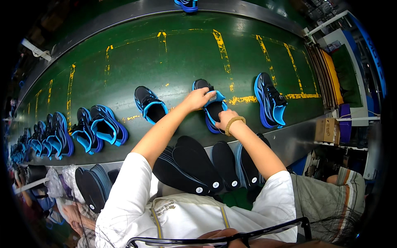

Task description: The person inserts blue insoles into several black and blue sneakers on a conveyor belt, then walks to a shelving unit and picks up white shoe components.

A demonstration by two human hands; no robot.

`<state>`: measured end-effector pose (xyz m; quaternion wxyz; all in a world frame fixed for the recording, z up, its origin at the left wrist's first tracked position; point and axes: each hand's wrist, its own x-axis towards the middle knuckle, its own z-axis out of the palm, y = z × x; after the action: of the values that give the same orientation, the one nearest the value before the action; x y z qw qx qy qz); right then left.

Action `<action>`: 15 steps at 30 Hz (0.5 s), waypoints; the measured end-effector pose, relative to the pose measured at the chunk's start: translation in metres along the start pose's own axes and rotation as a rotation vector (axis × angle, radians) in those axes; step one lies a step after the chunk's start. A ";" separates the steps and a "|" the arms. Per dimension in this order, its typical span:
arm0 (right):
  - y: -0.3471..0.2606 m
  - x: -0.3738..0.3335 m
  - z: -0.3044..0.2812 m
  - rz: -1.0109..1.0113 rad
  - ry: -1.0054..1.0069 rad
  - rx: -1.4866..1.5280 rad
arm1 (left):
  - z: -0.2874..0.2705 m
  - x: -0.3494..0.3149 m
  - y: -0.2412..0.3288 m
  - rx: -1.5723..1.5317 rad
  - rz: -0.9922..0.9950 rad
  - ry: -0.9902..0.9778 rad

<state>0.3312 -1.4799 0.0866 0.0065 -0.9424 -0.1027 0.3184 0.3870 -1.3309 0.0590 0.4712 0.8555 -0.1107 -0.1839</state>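
Note:
In front of me a black and blue sneaker (214, 108) lies on the green conveyor belt (186, 53), toe pointing away and its opening toward me. My left hand (199, 99) is closed on the tongue, its fingers pinching the pale blue lining. At the heel's right side my right hand (228, 120), with a braided bracelet on the wrist, grips the collar with bent fingers. The inside of the sneaker shows dark between both hands. A matching sneaker (149, 105) stands to the left, and another sneaker (269, 101) to the right, both untouched.
Stacks of black insoles (191, 161) with round white stickers lie along the near edge, below my forearms; another insole stack (94, 186) is further left. More sneakers (109, 124) line the belt's left side. A cardboard box (326, 130) stands at right. Another person's hand (74, 217) shows lower left.

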 end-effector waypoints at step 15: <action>0.003 0.055 0.047 -0.129 0.184 -0.074 | 0.015 -0.001 -0.014 -0.041 0.031 0.099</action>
<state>0.3466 -1.4739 0.0162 0.0015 -0.9587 -0.1738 0.2253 0.3799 -1.3340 0.0398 0.4965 0.8518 -0.0966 -0.1362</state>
